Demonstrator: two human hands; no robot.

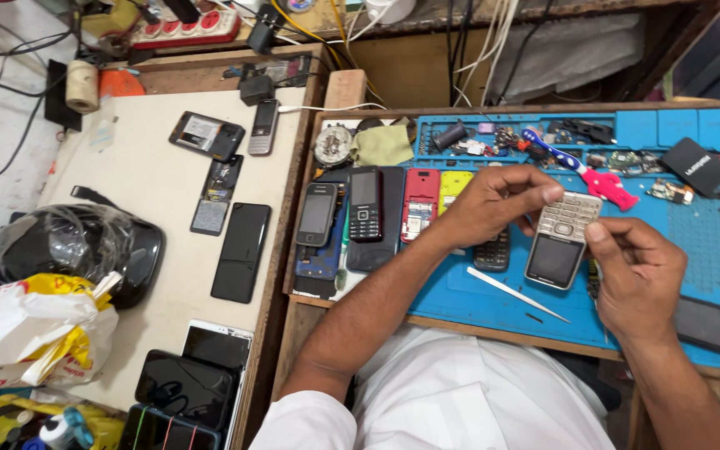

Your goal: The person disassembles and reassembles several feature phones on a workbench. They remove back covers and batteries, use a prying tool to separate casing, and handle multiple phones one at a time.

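Both of my hands hold a silver keypad phone (562, 242) above the blue work mat (493, 304). My left hand (493, 200) grips its keypad end from the left, fingers curled over the top. From the right, my right hand (637, 271) pinches its edge with the thumb on the side. The phone's dark screen faces up, toward me. A white pointed tool (517, 294) lies on the mat just below the phone. A dark keypad phone (492, 250) sits partly under my left hand.
Several phones lie in a row at the mat's left: black (366, 204), red (420, 204), yellow (453, 185). A pink-handled toothbrush (585, 171) and small parts lie at the back. Left table holds dark phones (242, 250), a helmet (85, 246) and plastic bags (35, 329).
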